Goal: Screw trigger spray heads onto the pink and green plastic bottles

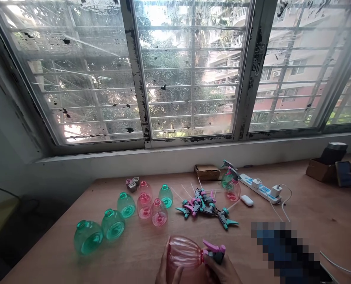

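A translucent pink spray bottle [184,252] lies tilted on its side at the bottom centre, its neck pointing right. My left hand [164,266] is wrapped round its body. At the neck sits a black and pink trigger spray head [216,252], gripped by the fingers of my right hand [225,271]. Beyond my hands is a pile of loose spray heads [203,205] in teal, pink and black, with thin white tubes. To the left stand several headless green bottles [113,225] and three pink bottles [159,213]. The lower part of my right hand is cut off by the frame.
Two bottles with spray heads [232,189] stand behind the pile, near a small cardboard box [207,172]. A power strip [260,188] with cables and a white mouse-like object [246,200] lie rightward. A phone [344,173] leans on a brown box [321,170]. A pixelated patch hides the lower right.
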{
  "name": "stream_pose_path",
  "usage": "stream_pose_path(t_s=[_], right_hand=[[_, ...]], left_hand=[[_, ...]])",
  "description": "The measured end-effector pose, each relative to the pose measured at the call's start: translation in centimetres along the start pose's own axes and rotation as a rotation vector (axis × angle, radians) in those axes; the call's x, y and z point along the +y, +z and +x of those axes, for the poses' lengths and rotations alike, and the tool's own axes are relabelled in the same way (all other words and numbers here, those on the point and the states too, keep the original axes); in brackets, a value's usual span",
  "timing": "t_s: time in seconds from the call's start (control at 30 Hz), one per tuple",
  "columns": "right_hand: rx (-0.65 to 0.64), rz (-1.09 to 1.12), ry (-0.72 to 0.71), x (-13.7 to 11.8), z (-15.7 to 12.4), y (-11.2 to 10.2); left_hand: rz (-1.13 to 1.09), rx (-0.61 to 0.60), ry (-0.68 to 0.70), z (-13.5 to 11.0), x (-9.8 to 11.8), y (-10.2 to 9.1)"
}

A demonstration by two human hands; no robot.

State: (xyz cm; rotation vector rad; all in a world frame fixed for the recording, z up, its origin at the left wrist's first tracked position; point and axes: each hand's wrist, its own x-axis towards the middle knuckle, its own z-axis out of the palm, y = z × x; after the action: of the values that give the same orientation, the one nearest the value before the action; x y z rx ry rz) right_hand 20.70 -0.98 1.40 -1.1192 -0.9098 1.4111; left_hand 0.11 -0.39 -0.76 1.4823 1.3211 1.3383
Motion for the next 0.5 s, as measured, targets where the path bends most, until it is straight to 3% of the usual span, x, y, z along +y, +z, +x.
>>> stream_pose_path(t_s=[0.17, 0.3, 0.4, 0.5], right_hand=[[0.106, -0.081, -0.092, -0.9, -0.8, -0.9], [0.211, -0.193, -0.148, -3.3, -2.1, -3.1], [0.324, -0.395, -0.283, -7.2, -2.7, -6.5], [0.563, -0.743, -0.348, -12.2, -1.8, -11.5]], left_hand=[[0.138, -0.133, -0.008, -0.5, 3.5, -0.5], [0.221, -0.222, 0.002, -0.6, 3.9, -0.5], [0.27, -0.26, -0.041, -0.6, 3.5, -0.4], [0.285, -0.258, -0.043, -0.5, 3.3, -0.3]])
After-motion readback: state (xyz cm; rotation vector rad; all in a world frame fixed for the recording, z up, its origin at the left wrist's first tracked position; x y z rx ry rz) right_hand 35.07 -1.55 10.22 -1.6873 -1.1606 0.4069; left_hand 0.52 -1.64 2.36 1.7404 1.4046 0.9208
